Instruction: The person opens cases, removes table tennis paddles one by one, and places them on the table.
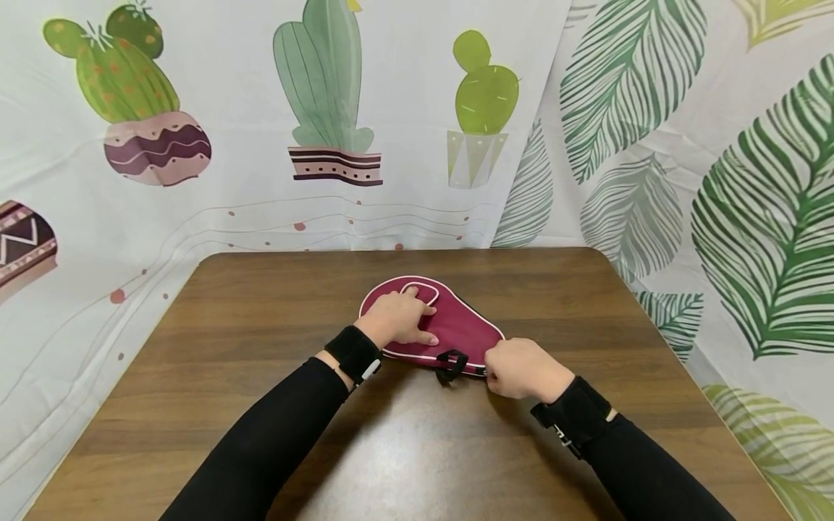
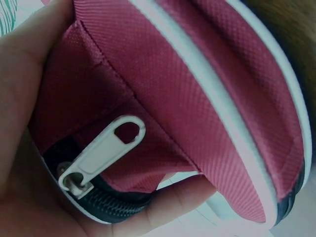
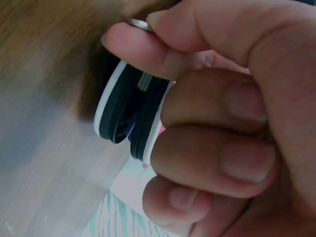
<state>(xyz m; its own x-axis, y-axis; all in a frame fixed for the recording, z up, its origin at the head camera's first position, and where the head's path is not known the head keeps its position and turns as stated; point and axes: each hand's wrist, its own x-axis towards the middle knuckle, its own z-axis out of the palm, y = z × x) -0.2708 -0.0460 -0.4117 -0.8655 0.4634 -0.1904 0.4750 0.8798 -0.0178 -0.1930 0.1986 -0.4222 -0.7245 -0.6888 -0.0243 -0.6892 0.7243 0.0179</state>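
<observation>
A maroon table tennis bat case [image 1: 465,325] with white piping lies on the table, its narrow end toward the right. My left hand [image 1: 399,316] rests on its wide end, fingers spread out over the small pocket outline. Close up in the left wrist view, a silver zipper pull [image 2: 106,153] hangs beside the palm. At the narrow end is my right hand [image 1: 521,367], and between thumb and index finger it pinches a metal zipper pull [image 3: 140,23]. Next to those fingers, the black zipper edges [image 3: 117,111] stand parted. What lies inside the case is hidden.
A black strap loop [image 1: 451,365] sticks out from the case's near side. The brown wooden table [image 1: 274,304] reaches back to a hanging cloth [image 1: 247,130] printed with cacti and leaves.
</observation>
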